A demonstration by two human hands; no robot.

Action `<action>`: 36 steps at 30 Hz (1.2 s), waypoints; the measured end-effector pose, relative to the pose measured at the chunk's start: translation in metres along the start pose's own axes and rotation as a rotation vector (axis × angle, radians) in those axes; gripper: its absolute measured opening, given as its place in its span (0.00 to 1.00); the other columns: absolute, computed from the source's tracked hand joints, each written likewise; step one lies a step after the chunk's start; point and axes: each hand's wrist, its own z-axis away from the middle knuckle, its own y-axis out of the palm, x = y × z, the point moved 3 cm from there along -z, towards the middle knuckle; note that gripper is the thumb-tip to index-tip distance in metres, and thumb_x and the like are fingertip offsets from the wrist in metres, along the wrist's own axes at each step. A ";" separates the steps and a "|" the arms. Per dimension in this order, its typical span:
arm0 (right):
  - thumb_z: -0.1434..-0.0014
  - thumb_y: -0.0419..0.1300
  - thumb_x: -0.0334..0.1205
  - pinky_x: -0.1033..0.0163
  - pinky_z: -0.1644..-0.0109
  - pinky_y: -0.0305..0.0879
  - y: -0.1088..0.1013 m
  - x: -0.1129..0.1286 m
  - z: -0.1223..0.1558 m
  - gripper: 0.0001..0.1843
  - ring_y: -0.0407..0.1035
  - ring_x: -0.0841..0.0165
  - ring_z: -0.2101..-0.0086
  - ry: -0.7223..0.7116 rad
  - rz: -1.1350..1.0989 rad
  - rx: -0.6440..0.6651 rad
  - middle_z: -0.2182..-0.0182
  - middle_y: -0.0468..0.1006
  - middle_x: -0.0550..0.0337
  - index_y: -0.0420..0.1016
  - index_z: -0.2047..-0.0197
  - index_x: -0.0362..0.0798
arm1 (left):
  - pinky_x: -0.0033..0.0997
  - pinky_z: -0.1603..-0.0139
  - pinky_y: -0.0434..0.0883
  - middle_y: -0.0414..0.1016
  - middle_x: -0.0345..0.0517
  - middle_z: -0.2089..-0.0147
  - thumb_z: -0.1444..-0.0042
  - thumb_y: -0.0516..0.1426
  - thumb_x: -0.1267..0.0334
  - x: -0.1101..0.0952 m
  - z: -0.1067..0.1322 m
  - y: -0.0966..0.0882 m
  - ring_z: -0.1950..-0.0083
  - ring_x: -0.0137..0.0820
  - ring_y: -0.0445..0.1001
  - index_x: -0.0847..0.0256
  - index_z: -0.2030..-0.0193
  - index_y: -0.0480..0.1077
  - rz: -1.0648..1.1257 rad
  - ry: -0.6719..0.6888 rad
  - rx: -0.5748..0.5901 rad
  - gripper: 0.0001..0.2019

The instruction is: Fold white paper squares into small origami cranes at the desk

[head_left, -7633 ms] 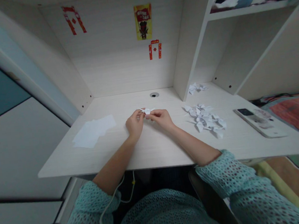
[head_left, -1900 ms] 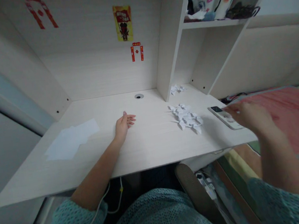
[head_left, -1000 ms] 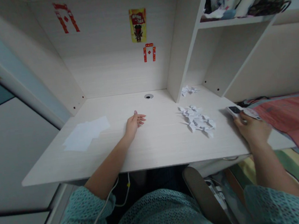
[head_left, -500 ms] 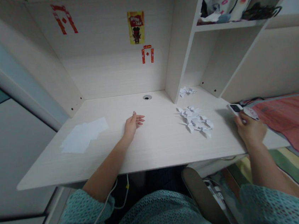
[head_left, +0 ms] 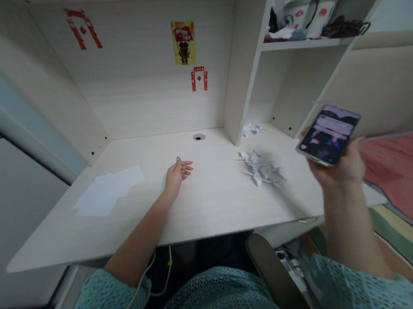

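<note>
A smartphone [head_left: 330,134] with its lit screen facing up is gripped in my right hand [head_left: 340,167], raised above the right end of the desk. My left hand [head_left: 176,176] rests on its side on the desk, fingers loosely stretched and apart, with nothing in it. Left of that hand lie overlapping sheets of white paper [head_left: 109,191]. Between my two hands is a heap of small folded white paper pieces [head_left: 259,166], partly in shadow.
More folded paper pieces [head_left: 251,129] sit behind, under the shelf [head_left: 305,44]. Cups [head_left: 320,12] holding pens stand on that shelf. A cable hole [head_left: 199,137] is at the desk's back. Right of the desk is a red cloth [head_left: 404,178]. A white cable [head_left: 133,300] hangs near my left arm.
My right hand has lifted the phone off the desk's right side and turned its screen upward. The left hand stays in place on the desk; the view has shifted slightly.
</note>
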 end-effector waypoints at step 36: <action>0.45 0.54 0.42 0.51 0.54 0.71 0.170 0.006 0.081 0.18 0.75 0.59 0.61 0.792 -1.180 0.340 0.61 0.80 0.52 0.71 0.52 0.44 | 0.25 0.77 0.58 0.76 0.51 0.68 0.47 0.45 0.35 0.002 -0.001 0.000 0.74 0.26 0.67 0.64 0.63 0.75 0.033 -0.036 -0.001 0.33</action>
